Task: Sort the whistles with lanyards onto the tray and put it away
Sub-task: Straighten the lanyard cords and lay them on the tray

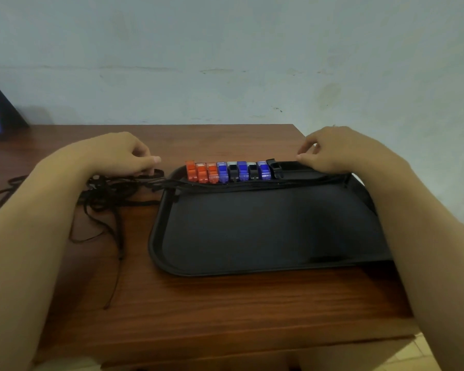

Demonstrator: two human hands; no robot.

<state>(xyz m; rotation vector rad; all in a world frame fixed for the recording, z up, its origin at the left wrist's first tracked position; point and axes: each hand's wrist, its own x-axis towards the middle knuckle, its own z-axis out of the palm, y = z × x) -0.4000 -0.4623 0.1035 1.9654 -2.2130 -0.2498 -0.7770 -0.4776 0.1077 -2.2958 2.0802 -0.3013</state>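
In the head view, a black tray [265, 231] lies at the centre right of the frame on a brown wooden worktop [198, 303]. Along its far edge stands a row of whistles [232, 171]: three orange, then blue and black ones side by side. Their black lanyards [105, 194] trail off the tray's left rim into a tangled heap at centre left. The left hand [118, 153] has its fingers curled, pinching lanyard cords. The right hand [332, 151] rests at the tray's far right rim, fingers curled; whether it grips anything cannot be told.
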